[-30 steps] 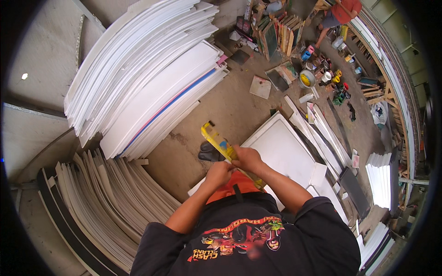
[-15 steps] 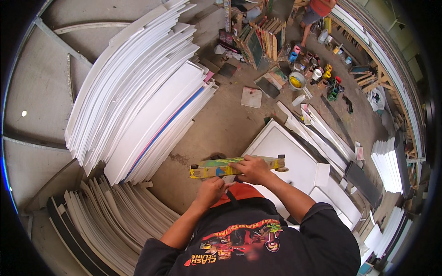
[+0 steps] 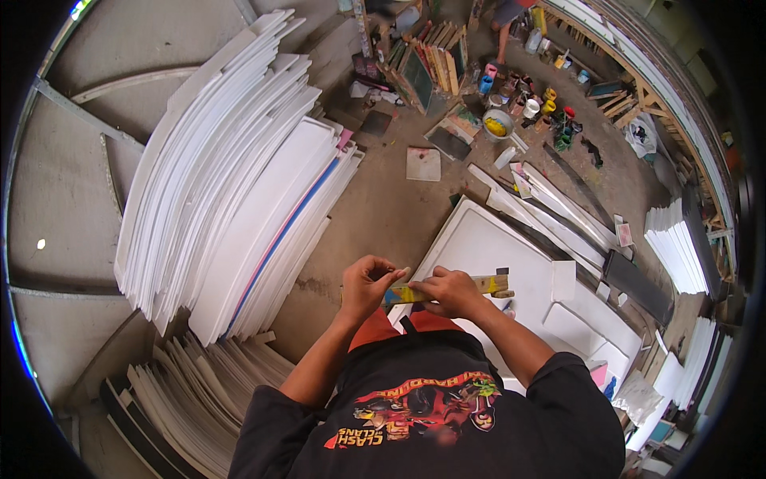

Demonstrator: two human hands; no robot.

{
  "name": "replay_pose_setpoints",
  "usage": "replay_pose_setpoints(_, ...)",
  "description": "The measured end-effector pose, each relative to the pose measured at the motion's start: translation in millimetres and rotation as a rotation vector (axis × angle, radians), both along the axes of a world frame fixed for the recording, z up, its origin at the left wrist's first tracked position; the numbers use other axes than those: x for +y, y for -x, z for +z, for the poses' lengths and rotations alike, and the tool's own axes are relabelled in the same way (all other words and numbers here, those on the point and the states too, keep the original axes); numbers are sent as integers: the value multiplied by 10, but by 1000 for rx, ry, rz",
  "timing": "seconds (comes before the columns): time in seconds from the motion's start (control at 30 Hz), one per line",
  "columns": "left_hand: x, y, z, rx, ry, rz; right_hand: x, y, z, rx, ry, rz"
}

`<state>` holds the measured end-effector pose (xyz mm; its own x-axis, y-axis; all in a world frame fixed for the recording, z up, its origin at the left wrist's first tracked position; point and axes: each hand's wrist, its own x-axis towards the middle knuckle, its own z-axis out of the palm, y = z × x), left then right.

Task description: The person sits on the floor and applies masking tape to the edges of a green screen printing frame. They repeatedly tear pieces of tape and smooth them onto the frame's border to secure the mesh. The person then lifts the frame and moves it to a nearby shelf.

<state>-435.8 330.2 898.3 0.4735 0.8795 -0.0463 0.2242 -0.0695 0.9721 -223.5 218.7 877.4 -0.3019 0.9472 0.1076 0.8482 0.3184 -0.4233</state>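
Note:
My right hand point(image 3: 452, 292) is closed over a wooden frame point(image 3: 488, 285), seen nearly edge-on at waist height. The wood is stained with yellow, green and some blue paint, and a dark piece sits at its right end. Its left end lies behind my left hand point(image 3: 370, 287). That hand is raised with thumb and forefinger pinched together. A small pale bit shows by the fingertips, too small to make out. Under and to the right of the frame lies a large white panel point(image 3: 495, 239).
Tall stacks of white sheets point(image 3: 231, 176) lean along the left. Wooden frames point(image 3: 435, 64) stand upright at the back, near paint containers point(image 3: 550, 100) and a bowl of yellow paint point(image 3: 498, 124). Another person's leg point(image 3: 503, 41) shows at the far back. Long white strips point(image 3: 550, 227) lie to the right.
My left hand has risen and turned into a raised pinch in front of the frame's left end. My right hand and the frame have shifted slightly right and down.

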Motion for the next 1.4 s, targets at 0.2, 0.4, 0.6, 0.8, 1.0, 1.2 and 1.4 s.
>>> replay_pose_setpoints(0.2, 287, -98, 174, 28, -108, -112, 84, 42, 55, 28, -47, -92)
replay_pose_setpoints(0.4, 729, 1, 73, 166, -235, -253, 345, 225, 113, -32, -83, -131)
replay_pose_setpoints(0.6, 1464, 214, -120, 276, -392, -419, 952, 577, 5, -65, -74, -175)
replay_pose_setpoints(0.8, 2229, 340, -173, 289, -436, -467, 1570, 945, -178, -108, -49, -252)
replay_pose_setpoints(1.0, 2802, 401, -160, 660, -472, -705, 2007, 1247, -131, -122, -28, -310)
replay_pose_setpoints(1.2, 2902, 737, 402, 683, -789, -1082, 2035, 1285, -120, -89, -33, -366)
replay_pose_setpoints(1.4, 2864, 855, -11, 603, -1032, -1014, 1969, 1358, -19, -97, -2, -408)
